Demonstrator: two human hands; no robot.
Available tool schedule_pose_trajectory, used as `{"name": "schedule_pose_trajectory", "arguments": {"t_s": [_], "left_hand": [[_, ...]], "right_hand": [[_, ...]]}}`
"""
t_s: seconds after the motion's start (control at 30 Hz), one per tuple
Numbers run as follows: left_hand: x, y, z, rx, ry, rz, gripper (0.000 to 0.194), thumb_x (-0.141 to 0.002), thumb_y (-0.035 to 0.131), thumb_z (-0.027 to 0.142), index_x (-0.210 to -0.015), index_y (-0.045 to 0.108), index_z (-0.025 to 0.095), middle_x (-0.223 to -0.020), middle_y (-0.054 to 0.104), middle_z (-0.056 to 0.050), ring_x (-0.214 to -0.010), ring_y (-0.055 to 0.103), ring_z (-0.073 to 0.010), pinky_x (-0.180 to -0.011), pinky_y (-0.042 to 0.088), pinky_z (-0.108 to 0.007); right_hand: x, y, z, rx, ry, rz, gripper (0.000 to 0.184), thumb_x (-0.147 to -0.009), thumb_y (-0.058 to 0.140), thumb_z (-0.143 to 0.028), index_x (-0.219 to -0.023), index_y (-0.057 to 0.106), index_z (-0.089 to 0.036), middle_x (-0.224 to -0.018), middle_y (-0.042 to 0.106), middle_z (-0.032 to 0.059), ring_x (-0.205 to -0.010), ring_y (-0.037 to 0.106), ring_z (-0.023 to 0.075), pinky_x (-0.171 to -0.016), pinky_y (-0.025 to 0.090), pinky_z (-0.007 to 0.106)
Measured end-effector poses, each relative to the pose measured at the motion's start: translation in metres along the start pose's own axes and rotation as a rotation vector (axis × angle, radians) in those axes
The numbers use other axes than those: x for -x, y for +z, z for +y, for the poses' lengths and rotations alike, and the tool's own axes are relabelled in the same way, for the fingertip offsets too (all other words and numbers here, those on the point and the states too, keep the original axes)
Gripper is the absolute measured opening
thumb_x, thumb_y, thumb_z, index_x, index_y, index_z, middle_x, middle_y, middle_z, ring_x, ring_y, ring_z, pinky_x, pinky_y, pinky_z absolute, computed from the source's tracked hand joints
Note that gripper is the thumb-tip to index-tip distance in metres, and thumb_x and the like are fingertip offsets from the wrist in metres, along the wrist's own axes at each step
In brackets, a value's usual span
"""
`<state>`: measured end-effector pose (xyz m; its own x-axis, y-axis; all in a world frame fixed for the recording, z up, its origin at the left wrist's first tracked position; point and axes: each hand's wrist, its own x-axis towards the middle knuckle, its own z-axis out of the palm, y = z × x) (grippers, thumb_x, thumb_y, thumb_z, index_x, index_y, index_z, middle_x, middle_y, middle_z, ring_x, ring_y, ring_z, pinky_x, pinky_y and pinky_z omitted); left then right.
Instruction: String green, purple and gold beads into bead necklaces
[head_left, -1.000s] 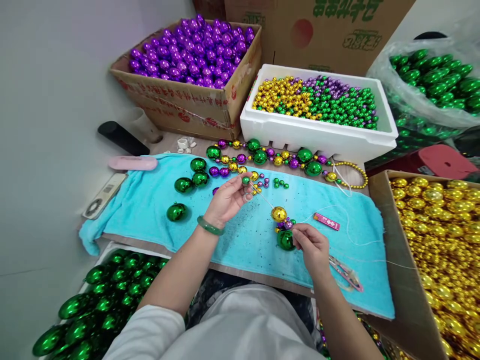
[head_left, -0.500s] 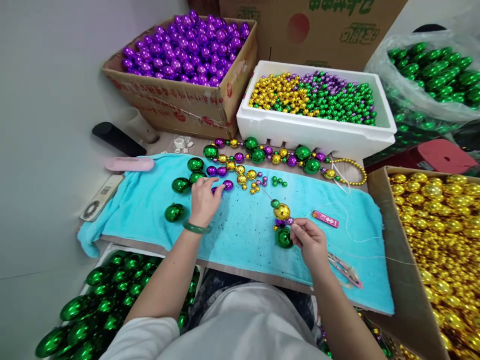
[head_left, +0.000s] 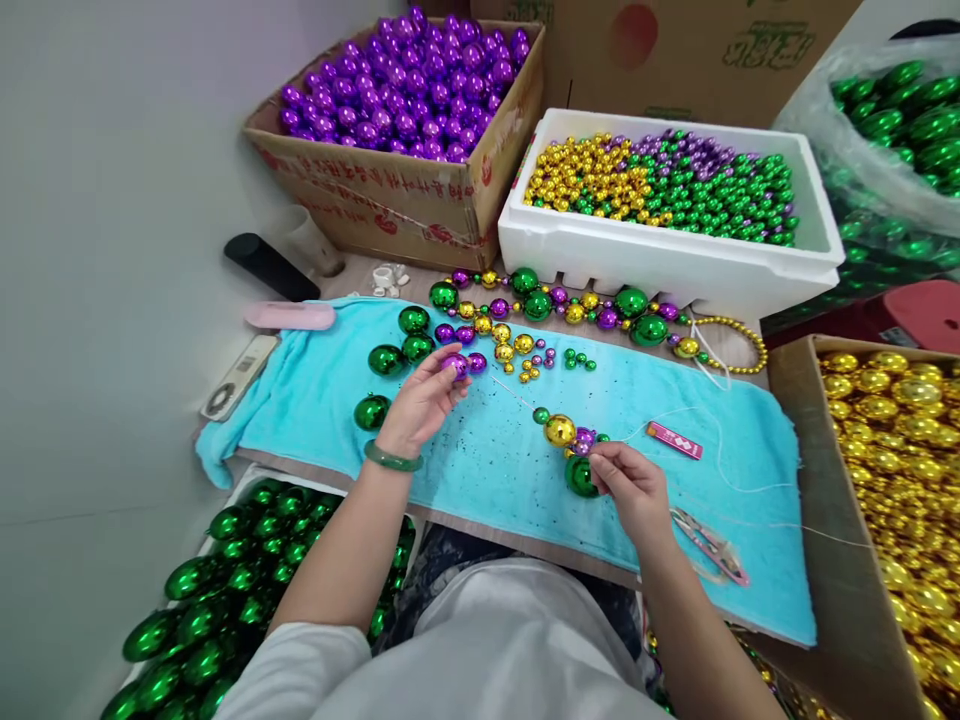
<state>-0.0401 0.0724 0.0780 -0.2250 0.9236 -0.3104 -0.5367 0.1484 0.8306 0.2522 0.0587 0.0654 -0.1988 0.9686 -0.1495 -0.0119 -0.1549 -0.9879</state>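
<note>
Since the earlier frame, the left hand [head_left: 424, 405] has changed from reaching with an empty grasp to holding a purple ball [head_left: 454, 367], its fingers curled about it over the left-centre of the towel [head_left: 480, 480]. One ball is thus singled out from the loose ones; it is apart from the strand [head_left: 559, 430]. The right hand [head_left: 634, 490] has its fingers closed at the strand, over the towel's right-centre. There a small green bead [head_left: 541, 415] sits beside a gold ball, with purple and large green balls nearer the fingers. Loose gold balls [head_left: 504, 352] lie toward the towel's far edge; a finished-looking string [head_left: 574, 313] lies along that edge. The right fingertips probably pinch the thread, though beads partly mask the contact. The thread's free end is too fine to trace. Right of the towel, the gold-ball box [head_left: 840, 560] is cut off by the frame.
</note>
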Motion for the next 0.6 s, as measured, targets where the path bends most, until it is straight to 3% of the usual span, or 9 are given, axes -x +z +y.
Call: {"name": "schedule_pose_trajectory", "arguments": {"t_s": [0.17,0.4,0.6], "left_hand": [[0.013,0.022,0.009,0.143,0.011,-0.104,0.039,-0.071,0.081,0.024,-0.108,0.069,0.022,-0.095,0.07,-0.002,-0.076,0.067,-0.0118,-0.063,0.054,-0.019],[0.013,0.026,0.004,0.119,0.059,-0.144,0.038,-0.07,0.082,0.024,-0.106,0.07,0.025,-0.097,0.07,-0.001,-0.077,0.068,-0.0111,-0.065,0.055,-0.019],[0.018,0.033,0.004,-0.018,0.274,-0.083,0.029,-0.078,0.075,0.035,-0.105,0.072,0.024,-0.102,0.07,-0.004,-0.083,0.063,-0.0113,-0.067,0.054,-0.022]], "right_hand": [[0.001,0.006,-0.001,0.031,-0.042,0.001,0.013,-0.078,0.068,-0.03,-0.075,0.07,-0.018,-0.052,0.055,-0.0019,-0.046,0.047,0.0088,-0.044,0.038,0.021],[0.003,0.006,-0.003,0.054,-0.066,0.014,0.013,-0.078,0.068,-0.029,-0.074,0.07,-0.017,-0.051,0.054,-0.0018,-0.045,0.046,0.0087,-0.043,0.036,0.021],[0.004,0.001,-0.002,0.101,-0.099,0.017,0.012,-0.08,0.066,-0.028,-0.076,0.07,-0.018,-0.052,0.054,-0.0022,-0.047,0.046,0.009,-0.045,0.037,0.021]]}}
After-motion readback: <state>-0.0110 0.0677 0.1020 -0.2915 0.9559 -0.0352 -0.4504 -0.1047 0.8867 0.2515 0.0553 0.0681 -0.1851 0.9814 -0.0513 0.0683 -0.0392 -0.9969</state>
